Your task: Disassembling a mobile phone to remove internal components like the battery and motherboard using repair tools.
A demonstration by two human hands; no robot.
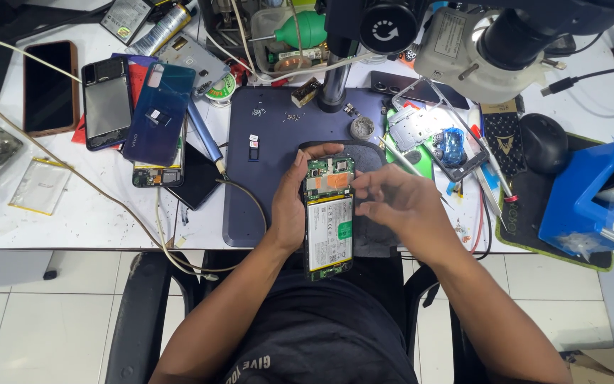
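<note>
Cluttered white bench, left hand [289,206] fingers gripping flat opened phone [329,217], right hand [399,203] fingers pinching its edge.

Left hand [289,206] hides left edge of opened phone [329,217]; right hand [399,203] covers its right edge. Microscope [492,39] cut off at top of frame. Cardboard box [609,364] cropped, lower right corner. Screws on blue mat [264,153] too small to tell.

mat [264,142]: matt dark rubber | blue back cover [159,114]: glossy plastic | tape dispenser [580,199]: smooth blue plastic
</note>
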